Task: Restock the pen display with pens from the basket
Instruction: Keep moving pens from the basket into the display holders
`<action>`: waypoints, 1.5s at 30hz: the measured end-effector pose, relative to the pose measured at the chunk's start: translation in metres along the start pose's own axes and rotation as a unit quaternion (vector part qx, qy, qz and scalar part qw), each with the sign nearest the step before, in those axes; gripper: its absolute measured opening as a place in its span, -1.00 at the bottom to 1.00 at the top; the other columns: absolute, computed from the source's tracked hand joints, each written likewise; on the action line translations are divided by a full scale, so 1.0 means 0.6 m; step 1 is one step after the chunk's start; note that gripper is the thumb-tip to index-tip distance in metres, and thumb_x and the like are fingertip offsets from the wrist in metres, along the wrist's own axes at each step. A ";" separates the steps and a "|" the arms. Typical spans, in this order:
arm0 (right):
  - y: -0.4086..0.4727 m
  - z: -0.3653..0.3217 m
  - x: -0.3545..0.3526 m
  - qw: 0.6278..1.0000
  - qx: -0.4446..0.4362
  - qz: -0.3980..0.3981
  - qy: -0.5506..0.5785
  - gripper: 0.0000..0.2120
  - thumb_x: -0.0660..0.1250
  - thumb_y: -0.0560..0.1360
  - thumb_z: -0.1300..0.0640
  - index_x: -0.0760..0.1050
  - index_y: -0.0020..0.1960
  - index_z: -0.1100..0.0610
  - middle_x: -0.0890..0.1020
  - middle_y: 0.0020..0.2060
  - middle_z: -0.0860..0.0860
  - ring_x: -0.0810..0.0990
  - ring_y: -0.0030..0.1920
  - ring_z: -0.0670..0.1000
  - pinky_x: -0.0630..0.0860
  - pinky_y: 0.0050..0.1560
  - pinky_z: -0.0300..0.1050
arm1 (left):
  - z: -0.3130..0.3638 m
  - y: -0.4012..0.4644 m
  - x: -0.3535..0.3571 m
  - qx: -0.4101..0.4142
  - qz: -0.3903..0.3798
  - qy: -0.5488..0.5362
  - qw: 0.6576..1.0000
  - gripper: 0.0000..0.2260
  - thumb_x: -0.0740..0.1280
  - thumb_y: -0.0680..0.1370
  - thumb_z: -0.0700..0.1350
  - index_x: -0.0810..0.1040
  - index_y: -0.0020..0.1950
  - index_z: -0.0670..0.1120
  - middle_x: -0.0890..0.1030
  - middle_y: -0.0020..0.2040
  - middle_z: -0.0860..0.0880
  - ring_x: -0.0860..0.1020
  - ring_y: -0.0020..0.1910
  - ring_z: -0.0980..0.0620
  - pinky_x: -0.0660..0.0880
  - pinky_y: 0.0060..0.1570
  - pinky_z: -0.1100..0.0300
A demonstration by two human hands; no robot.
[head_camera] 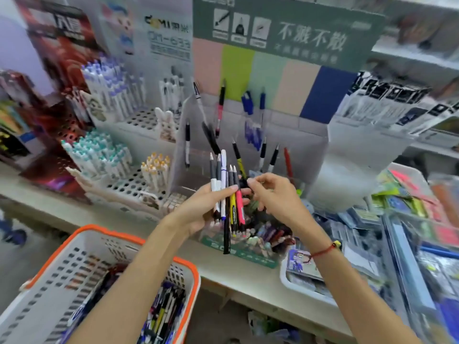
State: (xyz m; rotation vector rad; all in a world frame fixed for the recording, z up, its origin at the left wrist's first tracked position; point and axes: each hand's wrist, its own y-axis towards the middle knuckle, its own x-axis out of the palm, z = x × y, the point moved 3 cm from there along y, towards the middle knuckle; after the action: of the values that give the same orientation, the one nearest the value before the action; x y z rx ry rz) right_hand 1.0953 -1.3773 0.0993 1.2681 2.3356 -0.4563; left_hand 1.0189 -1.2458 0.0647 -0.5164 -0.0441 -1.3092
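The left hand (211, 202) grips a fanned bunch of pens (227, 194) — grey, white, yellow and pink barrels, tips up — just in front of the clear pen display (250, 135). The right hand (270, 192), fingers curled, pinches a small dark piece at the bunch's right edge (what it is, blur hides). A few pens stand scattered in the display. Below and left of the display, the orange-rimmed basket (139, 242) holds more pens.

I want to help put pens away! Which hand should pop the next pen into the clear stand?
Probably the right hand. The left hand is busy gripping the bunch of pens, while the right's fingertips already pinch one at the bunch, nearest the clear stand.
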 end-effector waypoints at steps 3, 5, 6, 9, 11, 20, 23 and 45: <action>0.007 0.006 -0.006 0.997 0.033 -0.073 -0.011 -0.77 0.29 0.58 -0.07 0.62 0.00 0.06 0.66 -0.31 -0.11 0.55 -0.42 -0.21 0.37 -0.42 -0.43 | 0.000 0.009 0.016 -0.015 -0.025 0.035 0.999 -0.75 0.27 0.62 -0.16 0.51 0.29 -0.15 0.68 0.07 -0.16 0.67 0.07 -0.05 0.63 0.00 0.06; 0.017 0.008 -0.007 0.996 0.040 -0.072 -0.033 -0.74 0.30 0.57 -0.10 0.66 -0.01 0.04 0.69 -0.25 -0.10 0.57 -0.35 -0.28 0.35 -0.37 -0.46 | -0.001 0.014 0.021 -0.021 -0.033 0.054 0.998 -0.74 0.26 0.62 -0.15 0.50 0.31 -0.12 0.68 0.08 -0.18 0.65 0.10 -0.08 0.61 0.05 0.03; 0.022 0.009 -0.008 0.996 0.040 -0.065 -0.043 -0.73 0.31 0.55 -0.11 0.68 0.00 0.04 0.70 -0.20 -0.07 0.58 -0.25 -0.29 0.34 -0.32 -0.45 | 0.000 0.016 0.021 -0.022 -0.035 0.053 0.998 -0.75 0.26 0.63 -0.15 0.50 0.30 -0.10 0.69 0.06 -0.17 0.66 0.08 -0.07 0.63 0.01 0.06; 0.025 0.012 -0.008 0.998 0.033 -0.048 -0.026 -0.76 0.34 0.54 -0.08 0.69 0.00 0.06 0.71 -0.15 -0.05 0.59 -0.13 -0.26 0.35 -0.26 -0.45 | 0.002 0.019 0.019 -0.020 -0.038 0.039 0.998 -0.75 0.26 0.62 -0.15 0.50 0.30 -0.13 0.69 0.05 -0.17 0.67 0.04 -0.04 0.65 -0.09 0.12; 0.023 0.011 -0.009 1.000 0.015 -0.012 0.019 -0.79 0.33 0.55 -0.04 0.68 -0.04 0.05 0.70 -0.17 -0.07 0.60 -0.18 -0.24 0.39 -0.26 -0.45 | 0.003 0.021 0.017 -0.014 -0.036 0.041 0.998 -0.74 0.27 0.62 -0.14 0.50 0.30 -0.14 0.69 0.04 -0.15 0.68 0.00 -0.03 0.64 -0.10 0.12; 0.037 0.005 -0.070 0.957 0.031 0.162 0.238 -0.80 0.06 0.69 0.11 0.42 0.04 0.17 0.56 -0.31 0.00 0.43 -0.54 -0.17 0.32 -0.53 -0.36 | -0.014 0.030 -0.012 0.045 0.061 -0.118 0.990 -0.73 0.23 0.64 -0.19 0.46 0.34 -0.09 0.71 -0.01 -0.08 0.70 -0.06 0.01 0.65 -0.11 0.14; 0.048 0.001 -0.065 0.958 0.012 0.176 0.227 -0.82 0.07 0.69 0.12 0.44 0.06 0.08 0.64 -0.18 0.00 0.56 -0.44 -0.14 0.39 -0.49 -0.36 | -0.010 0.035 -0.019 0.065 0.083 -0.132 0.986 -0.72 0.21 0.64 -0.19 0.45 0.36 -0.09 0.71 0.00 -0.07 0.69 -0.06 0.01 0.64 -0.09 0.14; 0.037 0.070 -0.159 0.933 -0.071 0.351 0.028 -0.81 0.14 0.66 0.08 0.44 -0.04 0.14 0.54 -0.31 -0.03 0.50 -0.44 -0.22 0.48 -0.28 -0.22 | 0.009 0.065 0.036 0.059 0.009 -0.114 0.992 -0.75 0.22 0.64 -0.18 0.47 0.32 -0.05 0.71 0.01 -0.04 0.69 -0.04 0.02 0.64 -0.10 0.14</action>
State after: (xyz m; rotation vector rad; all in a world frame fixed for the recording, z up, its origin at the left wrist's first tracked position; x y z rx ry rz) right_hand 1.1692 -1.4530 0.1119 1.9207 1.7375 -0.0102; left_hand 1.0627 -1.2571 0.0633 -0.5626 -0.3047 -1.2170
